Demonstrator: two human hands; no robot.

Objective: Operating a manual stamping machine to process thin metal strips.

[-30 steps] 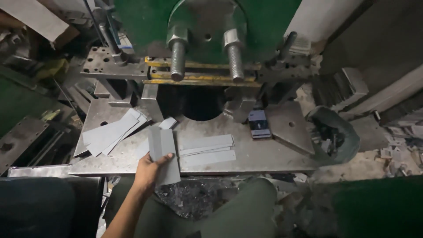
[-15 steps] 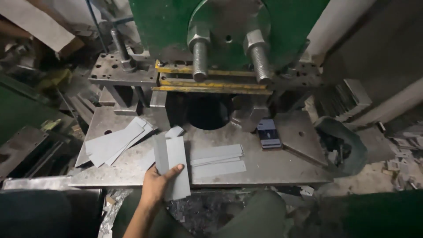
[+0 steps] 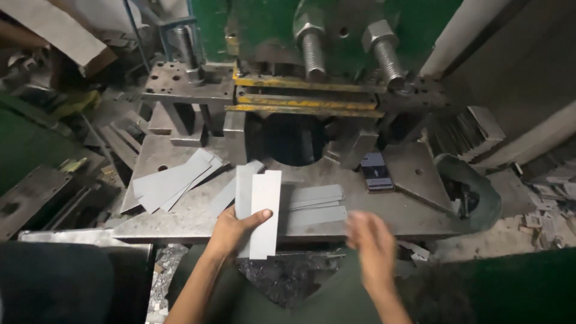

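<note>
My left hand (image 3: pixel 231 231) pinched two grey metal strips (image 3: pixel 258 210), thumb across; my right hand (image 3: pixel 371 243), spread and blurred, had newly entered near the bench (image 3: pixel 180 219).

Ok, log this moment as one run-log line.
left hand: grips grey metal strips upright over the press bed | right hand: empty, blurred, near flat strip stack | fanned strips lie left
</note>
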